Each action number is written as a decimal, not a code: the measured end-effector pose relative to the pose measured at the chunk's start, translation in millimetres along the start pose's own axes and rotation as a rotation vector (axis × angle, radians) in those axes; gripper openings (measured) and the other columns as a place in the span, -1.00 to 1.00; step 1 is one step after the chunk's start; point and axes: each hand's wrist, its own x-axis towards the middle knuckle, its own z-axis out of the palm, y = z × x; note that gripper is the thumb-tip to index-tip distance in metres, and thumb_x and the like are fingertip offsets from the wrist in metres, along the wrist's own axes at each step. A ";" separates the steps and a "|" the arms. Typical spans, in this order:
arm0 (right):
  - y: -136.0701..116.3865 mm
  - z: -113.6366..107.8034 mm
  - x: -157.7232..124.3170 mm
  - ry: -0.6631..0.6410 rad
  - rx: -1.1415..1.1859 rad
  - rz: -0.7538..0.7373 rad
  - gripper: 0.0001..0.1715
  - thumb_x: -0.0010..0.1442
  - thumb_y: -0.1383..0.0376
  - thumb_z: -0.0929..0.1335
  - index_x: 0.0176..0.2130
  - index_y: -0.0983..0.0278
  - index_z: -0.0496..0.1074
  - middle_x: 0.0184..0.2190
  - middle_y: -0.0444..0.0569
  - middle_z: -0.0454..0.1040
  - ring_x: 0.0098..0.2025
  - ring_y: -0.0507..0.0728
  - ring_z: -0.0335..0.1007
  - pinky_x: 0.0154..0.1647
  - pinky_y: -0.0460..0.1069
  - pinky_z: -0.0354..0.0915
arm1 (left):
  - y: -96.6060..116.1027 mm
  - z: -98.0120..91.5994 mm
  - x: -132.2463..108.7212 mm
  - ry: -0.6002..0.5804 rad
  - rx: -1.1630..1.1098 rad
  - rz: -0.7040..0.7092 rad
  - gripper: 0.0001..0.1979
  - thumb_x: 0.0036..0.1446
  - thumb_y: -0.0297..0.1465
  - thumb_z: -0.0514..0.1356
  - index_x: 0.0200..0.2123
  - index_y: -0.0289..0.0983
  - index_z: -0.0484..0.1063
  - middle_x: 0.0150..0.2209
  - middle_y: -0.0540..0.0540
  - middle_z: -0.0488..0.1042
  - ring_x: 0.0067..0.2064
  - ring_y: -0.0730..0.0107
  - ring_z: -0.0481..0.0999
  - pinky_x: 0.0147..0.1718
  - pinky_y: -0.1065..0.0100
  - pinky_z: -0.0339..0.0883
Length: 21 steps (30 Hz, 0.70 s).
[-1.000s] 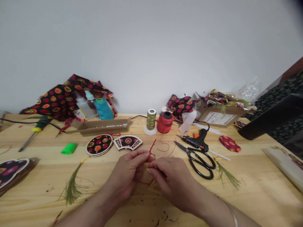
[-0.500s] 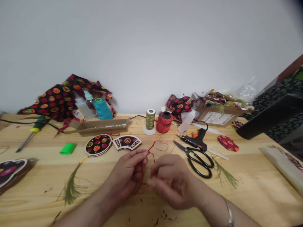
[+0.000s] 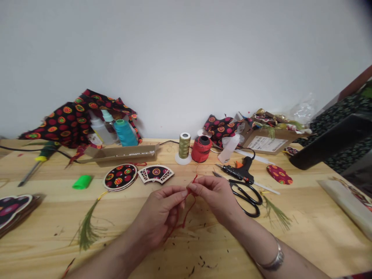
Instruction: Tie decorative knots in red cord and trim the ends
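Observation:
Red cord [image 3: 188,211] hangs in a loop below my fingertips, over the wooden table. My left hand [image 3: 164,211] pinches it between thumb and index finger, with more cord running beside the curled lower fingers. Thumb and index finger of my right hand [image 3: 213,193] close on the same cord, touching the left fingertips. A short red end sticks up above the pinch. Behind the hands stand a red thread spool [image 3: 201,149] and an olive thread spool [image 3: 185,147]. The fan-shaped ornament [image 3: 156,174] lies just beyond my left hand.
Black scissors [image 3: 247,197] and a glue gun [image 3: 240,170] lie right of my right hand. To the left are a round ornament [image 3: 120,177] with a green tassel, a green piece [image 3: 82,182] and a screwdriver [image 3: 30,173]. A filled cardboard box [image 3: 267,142] stands back right.
My right hand has moved up and left from beside the cord to meet my left fingertips, and now pinches the cord. The view has shifted very slightly.

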 end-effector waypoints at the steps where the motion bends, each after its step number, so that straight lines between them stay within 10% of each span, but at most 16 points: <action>1: -0.1 -0.1 -0.1 -0.005 0.014 0.004 -0.83 -0.10 0.29 0.42 -0.58 0.37 0.44 -0.62 -0.15 0.39 -0.54 -0.03 0.22 -0.45 -0.10 0.18 | -0.3 0.0 0.0 -0.005 0.011 -0.005 -0.85 -0.14 -0.37 0.33 -0.47 -0.34 0.49 -0.72 0.11 0.31 -0.75 0.76 0.09 -0.79 0.65 -0.16; 21: 1.2 -3.8 -0.1 -0.052 -0.086 -0.052 -0.76 0.04 0.25 0.32 -0.58 0.33 0.32 -0.71 -0.25 0.13 -0.64 -0.08 -0.08 -0.66 -0.14 -0.12 | -1.1 1.9 -0.4 -0.018 0.086 -0.004 -0.83 -0.12 -0.32 0.32 -0.48 -0.32 0.48 -0.71 0.12 0.29 -0.77 0.76 0.04 -0.79 0.61 -0.22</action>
